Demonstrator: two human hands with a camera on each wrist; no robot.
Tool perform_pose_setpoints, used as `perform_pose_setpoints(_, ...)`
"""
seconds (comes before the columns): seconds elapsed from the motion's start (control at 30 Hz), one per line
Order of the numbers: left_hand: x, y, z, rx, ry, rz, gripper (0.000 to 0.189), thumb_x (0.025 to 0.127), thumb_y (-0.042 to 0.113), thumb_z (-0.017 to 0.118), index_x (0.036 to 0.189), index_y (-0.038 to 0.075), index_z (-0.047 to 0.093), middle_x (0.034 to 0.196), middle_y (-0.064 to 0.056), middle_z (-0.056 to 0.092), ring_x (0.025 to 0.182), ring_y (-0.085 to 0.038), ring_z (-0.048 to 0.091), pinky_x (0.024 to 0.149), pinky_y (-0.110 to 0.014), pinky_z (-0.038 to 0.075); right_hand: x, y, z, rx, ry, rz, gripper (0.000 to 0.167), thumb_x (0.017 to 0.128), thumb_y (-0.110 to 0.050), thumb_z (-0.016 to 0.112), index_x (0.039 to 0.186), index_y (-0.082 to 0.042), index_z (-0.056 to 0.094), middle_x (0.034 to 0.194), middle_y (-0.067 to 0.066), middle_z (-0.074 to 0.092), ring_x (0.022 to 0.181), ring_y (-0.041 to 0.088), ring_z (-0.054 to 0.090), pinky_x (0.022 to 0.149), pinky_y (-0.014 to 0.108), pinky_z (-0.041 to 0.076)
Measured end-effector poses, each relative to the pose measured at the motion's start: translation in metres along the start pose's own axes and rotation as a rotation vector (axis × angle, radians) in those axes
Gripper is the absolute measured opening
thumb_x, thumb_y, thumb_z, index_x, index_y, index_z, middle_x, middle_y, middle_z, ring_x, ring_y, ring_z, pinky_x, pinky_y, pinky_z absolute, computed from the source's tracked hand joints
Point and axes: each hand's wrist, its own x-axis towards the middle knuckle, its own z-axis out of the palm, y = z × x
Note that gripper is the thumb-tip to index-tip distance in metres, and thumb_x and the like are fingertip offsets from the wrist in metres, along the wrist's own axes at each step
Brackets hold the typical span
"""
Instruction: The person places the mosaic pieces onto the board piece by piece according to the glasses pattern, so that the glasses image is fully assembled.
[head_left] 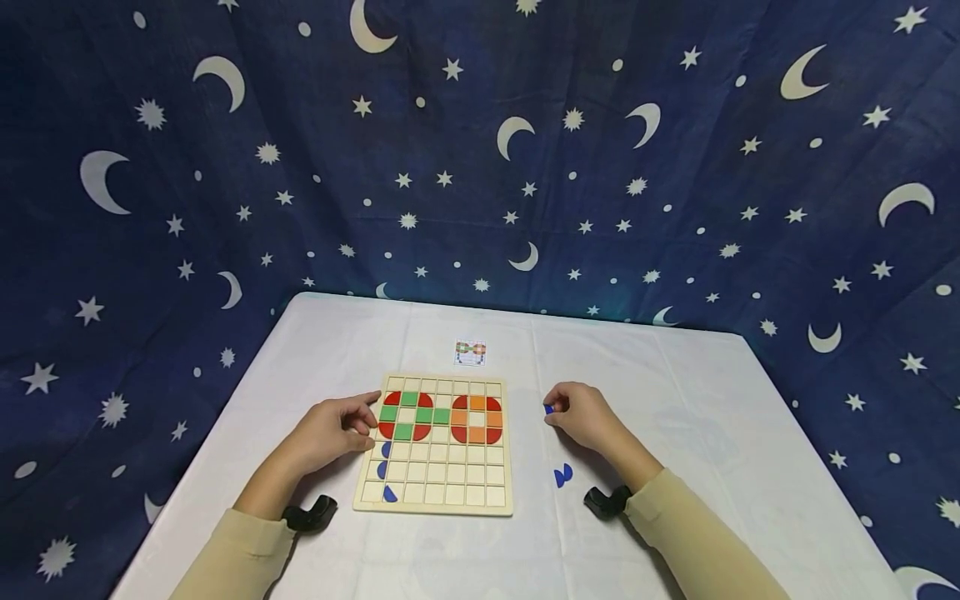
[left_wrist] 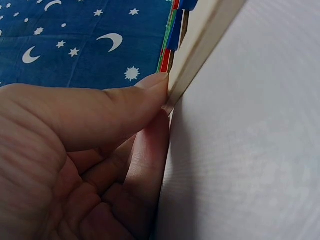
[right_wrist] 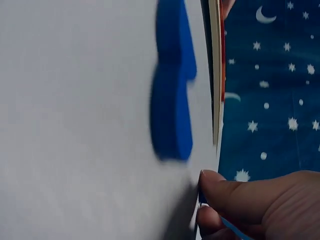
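Observation:
My right hand [head_left: 581,412] pinches a small blue piece [head_left: 548,409] between thumb and fingertips, just right of the board; its exact shape is mostly hidden. Two blue half-round pieces [head_left: 562,476] lie on the cloth closer to me, and they loom large in the right wrist view. The thumb and fingers of my left hand [head_left: 328,431] touch the left edge of the wooden grid board [head_left: 456,473]. Red and green pieces [head_left: 408,414] make a ring on the board's upper left, orange and red ones [head_left: 477,419] another at upper right. Several blue pieces [head_left: 382,469] sit down its left side.
A small printed pattern card [head_left: 470,352] lies behind the board. White cloth [head_left: 645,379] covers the table, and a dark blue curtain [head_left: 480,150] with moons and stars hangs behind it. Black camera mounts [head_left: 311,514] are strapped at both wrists.

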Motion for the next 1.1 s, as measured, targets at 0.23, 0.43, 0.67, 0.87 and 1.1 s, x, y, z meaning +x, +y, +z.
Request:
perform_pose_setpoints(0.23,0.000,-0.001,0.001,0.003,0.003,-0.001,0.022,0.080,0.002,0.088,0.091,0.015,0.074,0.156,-0.008,0.063,0.088,-0.016,0.061,0.079,-0.025,0.045,-0.018,-0.022,0.011,0.047,-0.025,-0.019,0.020,0.085,-0.011,0.090,0.096,-0.016,0.074,0.079,-0.003,0.060,0.078,0.014,0.056,0.075,0.031,0.047)
perform_pose_setpoints(0.43,0.000,0.000,0.001,0.000,0.003,-0.001,0.022,0.080,0.002,0.088,0.091,0.015,0.074,0.157,-0.009,0.062,0.088,-0.017,0.061,0.077,-0.025,0.045,-0.034,-0.041,0.021,0.108,-0.050,-0.069,0.022,0.083,-0.011,0.092,0.094,-0.017,0.073,0.077,-0.005,0.060,0.072,0.012,0.054,0.065,0.026,0.045)
perform_pose_setpoints(0.67,-0.001,0.000,0.001,-0.005,0.004,-0.004,0.022,0.080,0.001,0.088,0.090,0.014,0.074,0.159,-0.010,0.060,0.088,-0.017,0.061,0.078,-0.024,0.045,-0.047,-0.059,0.032,0.115,-0.110,-0.155,0.022,0.084,-0.015,0.092,0.094,-0.020,0.073,0.077,-0.008,0.060,0.072,0.009,0.055,0.067,0.025,0.045)
perform_pose_setpoints(0.87,-0.001,0.000,0.001,-0.005,0.003,-0.005,0.021,0.080,0.002,0.088,0.090,0.014,0.074,0.159,-0.009,0.060,0.088,-0.017,0.060,0.078,-0.025,0.045,-0.050,-0.068,0.042,0.074,-0.124,-0.167,0.023,0.084,-0.018,0.092,0.093,-0.020,0.071,0.075,-0.010,0.057,0.072,0.008,0.053,0.068,0.025,0.044)
perform_pose_setpoints(1.1,0.000,-0.001,0.001,0.000,0.001,0.001,0.021,0.080,0.002,0.088,0.090,0.014,0.074,0.159,-0.010,0.060,0.087,-0.017,0.060,0.078,-0.025,0.045,-0.051,-0.070,0.044,0.062,-0.109,-0.165,0.022,0.084,-0.016,0.091,0.093,-0.020,0.071,0.076,-0.009,0.057,0.073,0.009,0.053,0.069,0.026,0.044)
